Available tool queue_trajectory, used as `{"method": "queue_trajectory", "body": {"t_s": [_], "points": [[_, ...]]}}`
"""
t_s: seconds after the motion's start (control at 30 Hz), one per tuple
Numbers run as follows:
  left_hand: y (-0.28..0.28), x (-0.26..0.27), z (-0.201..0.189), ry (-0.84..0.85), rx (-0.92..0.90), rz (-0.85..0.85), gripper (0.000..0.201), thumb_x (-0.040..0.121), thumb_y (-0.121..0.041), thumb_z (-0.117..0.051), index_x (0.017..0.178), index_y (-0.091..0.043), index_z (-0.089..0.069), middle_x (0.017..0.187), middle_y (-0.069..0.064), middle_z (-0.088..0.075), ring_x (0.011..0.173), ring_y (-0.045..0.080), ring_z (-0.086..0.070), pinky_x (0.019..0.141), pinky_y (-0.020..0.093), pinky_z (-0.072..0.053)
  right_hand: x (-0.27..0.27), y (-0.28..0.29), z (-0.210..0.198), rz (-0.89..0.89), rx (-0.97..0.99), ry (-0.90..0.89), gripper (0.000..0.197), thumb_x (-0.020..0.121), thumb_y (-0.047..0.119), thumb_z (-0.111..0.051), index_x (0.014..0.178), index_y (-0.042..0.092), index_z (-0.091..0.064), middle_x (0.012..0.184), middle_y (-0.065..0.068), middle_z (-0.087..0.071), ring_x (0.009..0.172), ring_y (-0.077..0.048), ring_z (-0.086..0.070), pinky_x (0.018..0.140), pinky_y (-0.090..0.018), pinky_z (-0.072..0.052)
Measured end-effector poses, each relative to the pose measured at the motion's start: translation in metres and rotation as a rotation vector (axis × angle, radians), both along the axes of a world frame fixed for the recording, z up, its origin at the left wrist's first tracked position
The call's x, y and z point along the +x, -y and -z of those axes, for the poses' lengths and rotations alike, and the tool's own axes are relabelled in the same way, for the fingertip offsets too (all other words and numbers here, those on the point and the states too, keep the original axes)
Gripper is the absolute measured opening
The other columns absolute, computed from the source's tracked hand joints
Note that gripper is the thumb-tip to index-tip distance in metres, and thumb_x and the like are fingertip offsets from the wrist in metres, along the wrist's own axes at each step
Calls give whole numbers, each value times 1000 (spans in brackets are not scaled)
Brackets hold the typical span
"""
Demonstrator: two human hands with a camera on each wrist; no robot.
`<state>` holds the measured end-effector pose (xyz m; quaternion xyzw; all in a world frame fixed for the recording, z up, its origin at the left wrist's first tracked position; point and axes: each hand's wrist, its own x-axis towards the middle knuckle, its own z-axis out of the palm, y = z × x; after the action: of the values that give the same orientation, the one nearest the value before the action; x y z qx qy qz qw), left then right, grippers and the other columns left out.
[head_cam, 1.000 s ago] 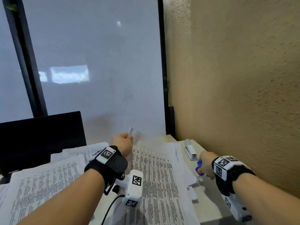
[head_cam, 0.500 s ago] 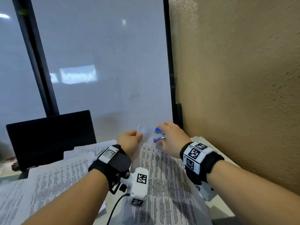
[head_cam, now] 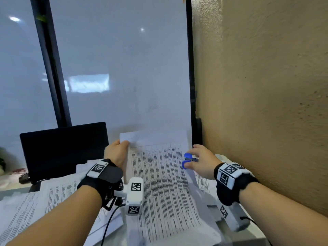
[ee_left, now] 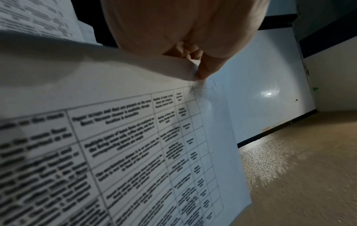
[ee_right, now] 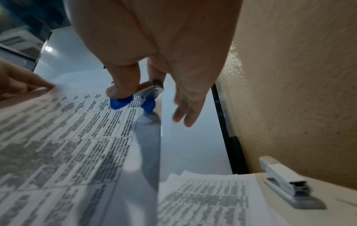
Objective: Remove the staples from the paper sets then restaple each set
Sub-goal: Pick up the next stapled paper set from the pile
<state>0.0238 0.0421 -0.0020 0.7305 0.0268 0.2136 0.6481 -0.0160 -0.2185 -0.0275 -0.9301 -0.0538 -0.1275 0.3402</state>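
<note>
A printed paper set (head_cam: 159,174) with tables of text is held up off the desk. My left hand (head_cam: 117,151) pinches its top left corner (ee_left: 199,73) between thumb and fingers. My right hand (head_cam: 200,162) holds a blue staple remover (head_cam: 188,160) between thumb and forefinger at the sheet's right edge, a little below the top; the other fingers are spread. In the right wrist view the blue staple remover (ee_right: 133,102) hangs just over the page. A white stapler (ee_right: 286,183) lies on the desk by the wall.
More printed sheets (head_cam: 44,197) cover the desk (ee_right: 301,214) at left and under the right arm (ee_right: 203,197). A black monitor (head_cam: 63,148) stands at back left. A tan wall (head_cam: 266,103) runs close along the right and a white board (head_cam: 124,77) stands behind.
My right hand brought the staple remover up to the lifted corner, then drew back right along the page. The left hand raised the set so the page now faces me.
</note>
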Motion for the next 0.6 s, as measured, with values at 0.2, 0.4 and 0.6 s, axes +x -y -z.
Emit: {"method": "queue_trajectory", "body": {"t_s": [0.2,0.4,0.6], "points": [[-10,-8,-15,151,35,-104,39,90,-38,-57,75,-2,-57,76,14,-61,70,27,-55,70,41,-51,-6,-24,-19,-76,154,160,20,86,14,-70,102,2,-68,82,4,-54,82,-16,-55,70,-10,-42],[-4,-24,-44,327,-94,-186,35,92,-36,-59,72,-8,-56,72,5,-57,66,17,-50,67,36,-47,-8,-52,-47,-77,293,347,19,83,17,-74,100,16,-66,109,-4,-52,95,-17,-55,94,-29,-45],[4,-30,-45,378,-111,-191,29,89,-43,-62,84,-15,-60,75,-2,-57,64,11,-48,70,30,-45,-11,-62,-47,-52,389,450,22,83,10,-72,104,6,-67,108,-3,-48,87,-12,-51,67,4,-33]]}}
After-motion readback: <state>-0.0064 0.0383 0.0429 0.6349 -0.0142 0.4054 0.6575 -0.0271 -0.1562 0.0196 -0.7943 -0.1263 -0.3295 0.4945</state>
